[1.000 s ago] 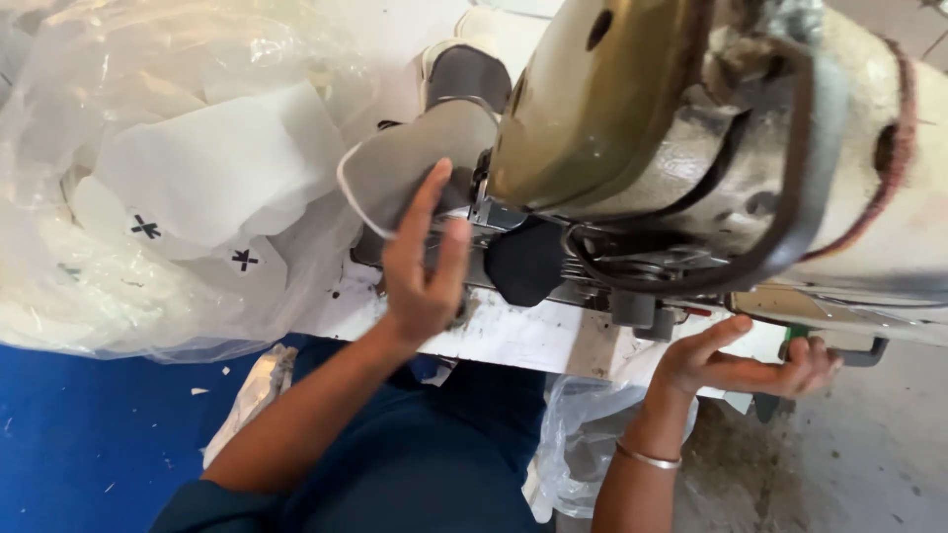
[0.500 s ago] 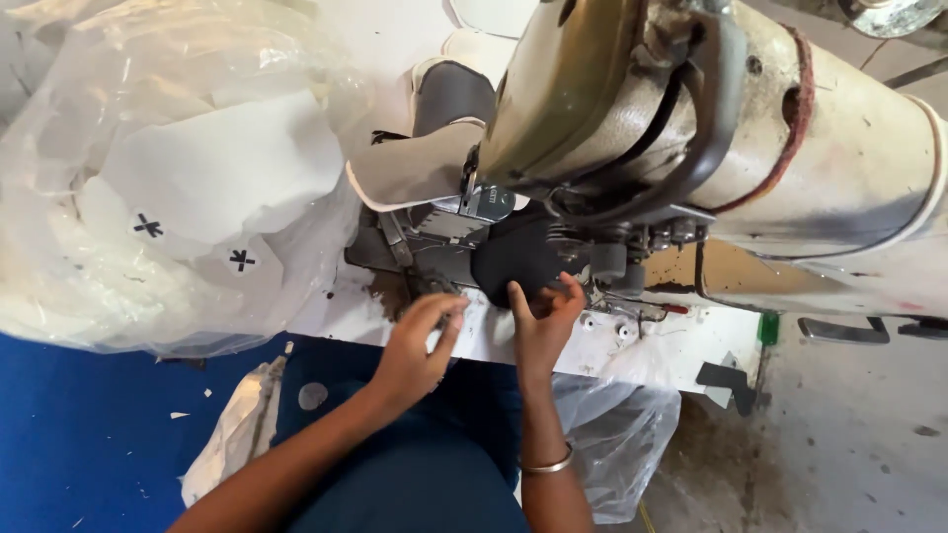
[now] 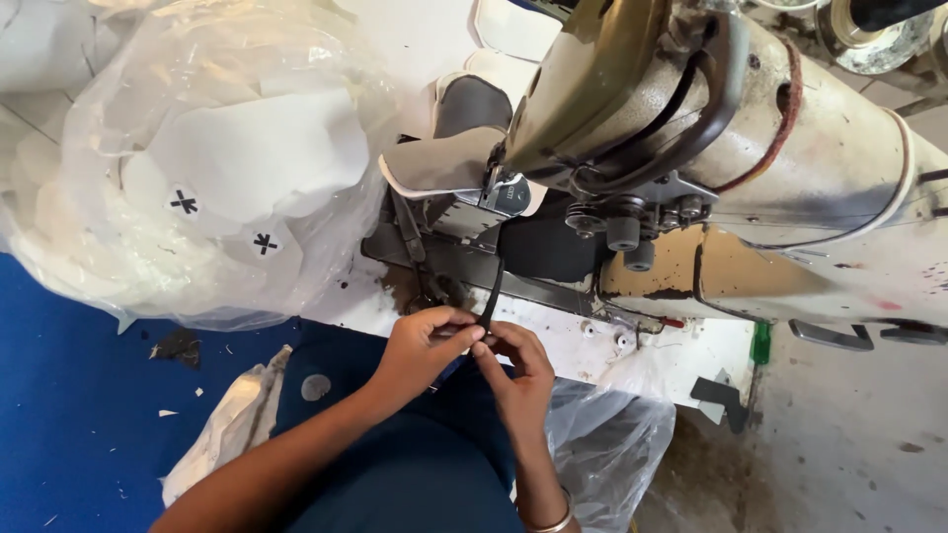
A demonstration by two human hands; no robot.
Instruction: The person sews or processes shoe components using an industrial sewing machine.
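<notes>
Black strip [image 3: 489, 296] is pinched at its lower end between the fingertips of both hands, left hand [image 3: 425, 345] and right hand [image 3: 518, 365] touching, both closed on it. Long axis runs near vertical, up and away from the hands to the sewing machine [image 3: 691, 148], beneath the grey shoe upper [image 3: 449, 158]. Plastic bag of white cut pieces [image 3: 197, 168] lies well to the left.
</notes>
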